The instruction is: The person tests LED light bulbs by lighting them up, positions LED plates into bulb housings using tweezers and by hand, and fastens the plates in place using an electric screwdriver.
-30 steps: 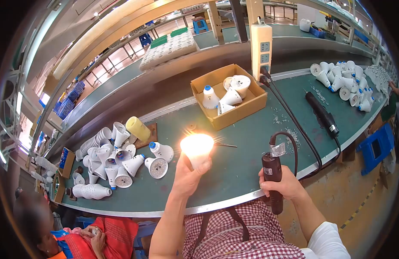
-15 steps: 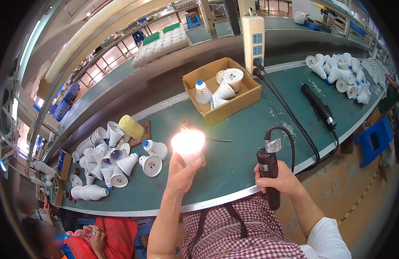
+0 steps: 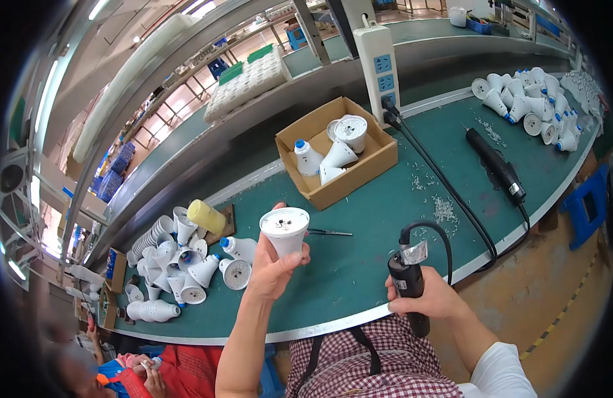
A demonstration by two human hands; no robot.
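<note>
My left hand [image 3: 270, 272] is wrapped round a white cone-shaped LED bulb [image 3: 286, 232], held over the bench with its wide round face up. Small dark parts show at the centre of that face, and it is not lit. My right hand [image 3: 433, 297] grips a black corded electric screwdriver [image 3: 406, 278] near the bench's front edge. The screwdriver's cord leaves its upper end; its lower end points down toward the checked apron [image 3: 372, 355]. Behind the bulb, a thin dark rod [image 3: 331, 232] lies on the green bench top [image 3: 359, 265].
A cardboard box [image 3: 349, 182] holds several bulb bodies. More white cones [image 3: 180, 265] are piled left, near a yellow cylinder [image 3: 205, 215]. Another screwdriver [image 3: 495, 166], loose bits [image 3: 444, 209] and a bulb pile [image 3: 525, 103] lie right. Cords run from the power strip [image 3: 379, 66]. A person in red [image 3: 180, 371] sits left.
The bulb in my left hand was glowing brightly and is now dark. Both hands keep their holds; the right hand and screwdriver sit slightly lower in view. The view has shifted a little.
</note>
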